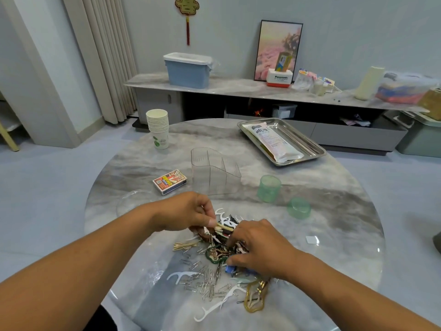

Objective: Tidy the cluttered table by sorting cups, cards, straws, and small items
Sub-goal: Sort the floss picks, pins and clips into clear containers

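a mixed heap of small items, silver paper clips, white floss picks and dark bits, lies at the near middle of the round grey marbled table. the left hand pinches a few pale wooden sticks above the heap. the right hand rests on the heap, fingers curled into it; whether it holds anything cannot be told. a clear plastic divided organiser stands just beyond.

Single head-worn wide-angle view, facing forward and down, close over round counter; far wall visible beyond.
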{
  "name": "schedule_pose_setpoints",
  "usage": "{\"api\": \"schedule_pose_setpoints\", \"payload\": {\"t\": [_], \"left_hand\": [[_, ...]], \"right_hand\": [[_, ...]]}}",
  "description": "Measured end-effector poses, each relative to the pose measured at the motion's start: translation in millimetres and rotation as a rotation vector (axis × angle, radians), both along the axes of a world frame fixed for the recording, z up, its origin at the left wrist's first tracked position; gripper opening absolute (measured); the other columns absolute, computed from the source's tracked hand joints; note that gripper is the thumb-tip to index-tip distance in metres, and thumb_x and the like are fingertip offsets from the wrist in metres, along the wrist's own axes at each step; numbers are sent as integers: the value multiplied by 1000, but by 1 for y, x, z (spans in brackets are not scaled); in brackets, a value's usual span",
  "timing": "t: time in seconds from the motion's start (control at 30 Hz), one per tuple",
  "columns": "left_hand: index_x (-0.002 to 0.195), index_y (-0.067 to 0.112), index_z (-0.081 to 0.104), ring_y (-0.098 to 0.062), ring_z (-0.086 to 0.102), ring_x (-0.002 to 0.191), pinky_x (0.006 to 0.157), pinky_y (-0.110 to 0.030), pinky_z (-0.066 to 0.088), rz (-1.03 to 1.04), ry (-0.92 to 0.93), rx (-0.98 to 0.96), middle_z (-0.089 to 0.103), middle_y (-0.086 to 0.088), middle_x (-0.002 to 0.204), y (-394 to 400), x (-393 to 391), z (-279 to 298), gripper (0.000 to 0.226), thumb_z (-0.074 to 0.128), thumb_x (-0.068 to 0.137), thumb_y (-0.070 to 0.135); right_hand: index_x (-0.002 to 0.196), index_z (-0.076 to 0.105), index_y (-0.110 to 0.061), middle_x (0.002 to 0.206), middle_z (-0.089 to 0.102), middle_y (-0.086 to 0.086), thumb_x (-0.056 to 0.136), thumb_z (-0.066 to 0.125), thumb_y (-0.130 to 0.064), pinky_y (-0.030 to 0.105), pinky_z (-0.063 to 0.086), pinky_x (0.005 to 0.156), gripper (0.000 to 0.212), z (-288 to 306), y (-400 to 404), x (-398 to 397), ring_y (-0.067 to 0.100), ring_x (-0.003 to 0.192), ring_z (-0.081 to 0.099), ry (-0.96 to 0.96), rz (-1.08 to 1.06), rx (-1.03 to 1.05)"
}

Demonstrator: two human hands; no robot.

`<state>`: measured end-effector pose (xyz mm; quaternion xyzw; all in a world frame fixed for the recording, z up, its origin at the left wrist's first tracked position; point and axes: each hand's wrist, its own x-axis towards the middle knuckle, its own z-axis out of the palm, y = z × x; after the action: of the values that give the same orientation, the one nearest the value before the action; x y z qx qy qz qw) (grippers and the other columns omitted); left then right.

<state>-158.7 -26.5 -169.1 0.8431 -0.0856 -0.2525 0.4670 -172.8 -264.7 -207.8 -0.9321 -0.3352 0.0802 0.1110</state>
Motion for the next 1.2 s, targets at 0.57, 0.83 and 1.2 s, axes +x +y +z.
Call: {"api": "schedule_pose_setpoints", "payload": {"t": [0.57, 0.83, 1.2], "left_hand": [[90, 5, 61, -15, 65, 65, 63, -26, 58, 397, 302, -323, 73, -15, 84, -6, 7, 7, 7, 65, 94, 3], [92, 5, 62, -18, 67, 70, 67, -29, 60, 462, 273, -318, 74, -16, 88, -10, 8, 4, 4, 64, 96, 3], [99, 6, 64, -17, 65, 67, 74, -33, 60, 522, 231, -204, 69, -11, 79, -11, 10, 3, 4, 64, 97, 10]], "right_hand": [[127, 58, -39, 113, 66, -13, 75, 83, -45, 32, 51, 82, 58, 26, -8, -10, 11, 100, 61, 227, -22, -272], [137, 52, -44, 111, 65, -8, 90, 72, -38, 31, 43, 73, 51, 12, 1, -6, 18, 97, 58, 252, 8, -169], [122, 71, -36, 97, 62, -13, 92, 71, -42, 25, 47, 74, 30, 38, -12, 10, 8, 88, 57, 293, -79, -93]]}}
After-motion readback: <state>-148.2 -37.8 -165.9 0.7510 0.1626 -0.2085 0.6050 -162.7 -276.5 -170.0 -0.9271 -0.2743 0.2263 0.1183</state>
